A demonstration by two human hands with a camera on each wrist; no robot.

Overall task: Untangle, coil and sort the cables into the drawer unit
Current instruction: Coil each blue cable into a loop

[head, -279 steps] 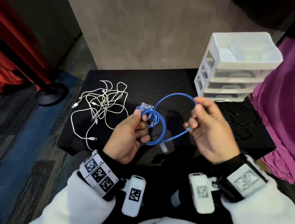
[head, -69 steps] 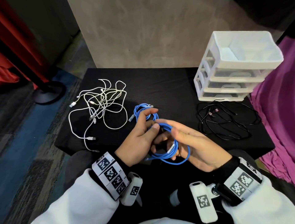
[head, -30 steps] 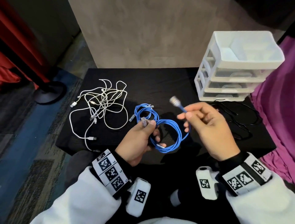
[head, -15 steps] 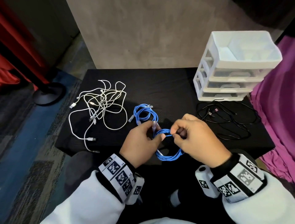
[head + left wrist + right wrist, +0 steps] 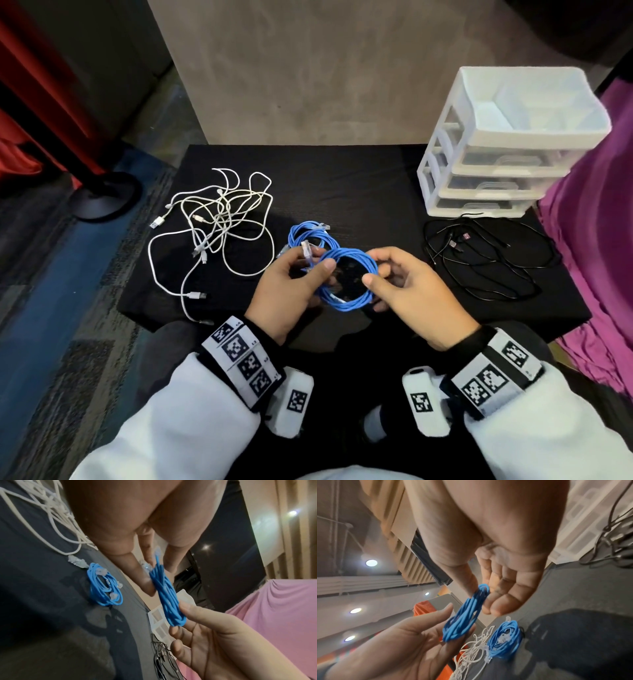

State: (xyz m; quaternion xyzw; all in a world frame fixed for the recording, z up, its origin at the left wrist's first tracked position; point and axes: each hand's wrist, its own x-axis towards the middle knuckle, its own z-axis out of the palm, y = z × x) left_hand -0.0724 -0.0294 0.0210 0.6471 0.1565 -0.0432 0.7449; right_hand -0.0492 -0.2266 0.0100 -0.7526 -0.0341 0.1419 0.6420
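A blue cable wound into a ring [image 5: 356, 255] hangs just above the front of the black table [image 5: 342, 185]. My left hand [image 5: 318, 274] pinches its left side, where a clear plug sticks up. My right hand [image 5: 376, 274] pinches the right side between thumb and fingers. The wrist views show the same coil [image 5: 164, 592] [image 5: 465, 614] edge-on between both hands. A second blue coil [image 5: 298, 233] lies on the table just beyond my left hand. The white drawer unit [image 5: 496, 161] stands at the back right, its drawers pushed in.
A tangle of white cables [image 5: 219, 219] sprawls over the table's left part, one end hanging off the front edge. Loose black cables [image 5: 452, 243] lie in front of the drawer unit. A purple cloth [image 5: 599, 240] borders the table on the right.
A second ago my right hand held the cable's plug end up. It then brought the end into the coil. Now the hands have drawn apart and hold the coil as a ring.
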